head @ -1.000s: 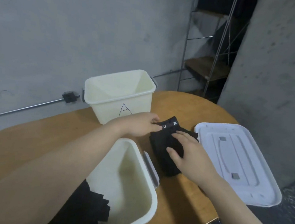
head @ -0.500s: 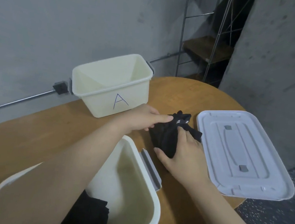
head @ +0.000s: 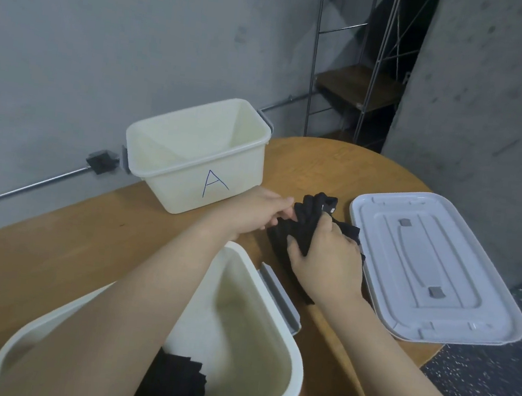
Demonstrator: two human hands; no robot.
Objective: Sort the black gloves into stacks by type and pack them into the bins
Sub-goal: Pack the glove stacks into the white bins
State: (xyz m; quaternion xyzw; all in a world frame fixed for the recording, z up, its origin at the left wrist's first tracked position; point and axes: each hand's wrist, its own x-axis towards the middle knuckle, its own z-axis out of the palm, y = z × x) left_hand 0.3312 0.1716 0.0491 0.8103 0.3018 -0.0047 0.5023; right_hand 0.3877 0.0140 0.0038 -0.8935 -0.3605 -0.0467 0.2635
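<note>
While both hands worked at the middle of the table (head: pixel 53 239), the gloves (head: pixel 307 226) sat bunched between them, on the wood between bin A (head: pixel 193 154) and the lid (head: pixel 424 265). The left hand (head: pixel 251 213) pinched the near edge of the bundle with curled fingers, and the right hand (head: pixel 324 257) clenched round its middle, thumb on one side and fingers wrapped over the other. A small white tag showed at the top of the bundle.

Bin A, cream plastic with a blue letter on its front wall, stood at the far edge by the wall, and nothing could be seen inside it. The near bin (head: pixel 271 355), also cream with a grey handle on its right end, lay partly under the left forearm; a stack (head: pixel 173 383) of folded black gloves rested on its floor toward the near left, the remainder of the floor bare. The lid lay flat, underside up, just right of the bundle, overhanging the table edge.
</note>
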